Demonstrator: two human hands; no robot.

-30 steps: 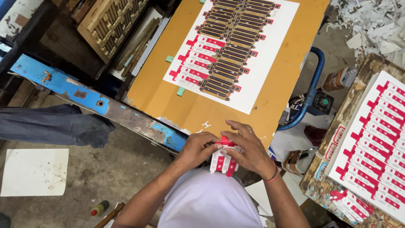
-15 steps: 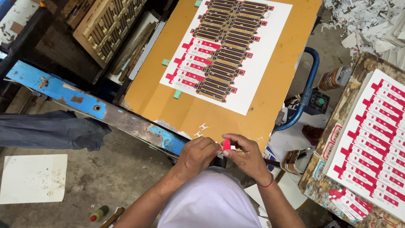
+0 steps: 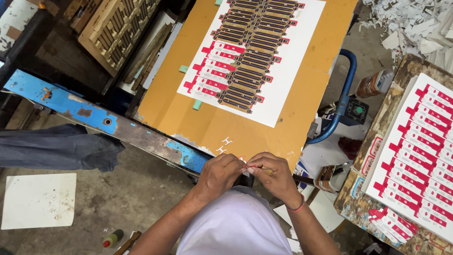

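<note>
My left hand (image 3: 218, 175) and my right hand (image 3: 273, 176) meet at the near edge of an orange-brown board (image 3: 184, 111), fingertips pinched together on a thin red-and-white printed card piece (image 3: 250, 166) held edge-on between them. Little of the piece shows. On the board lies a white printed sheet (image 3: 278, 89) with rows of red and brown carton blanks. A few small white paper scraps (image 3: 225, 145) lie on the board just beyond my fingers.
A stack of red-and-white printed sheets (image 3: 420, 156) rests on a worn table at the right. A blue metal beam (image 3: 61, 101), a blue handle (image 3: 344, 104), dark cloth (image 3: 56, 148), white offcuts (image 3: 410, 28) and a floor sheet (image 3: 37, 200) surround me.
The red-and-white piece, earlier held flat-on and larger in view, is now edge-on and nearly hidden between my fingertips. My hands have drawn closer together by the board's edge.
</note>
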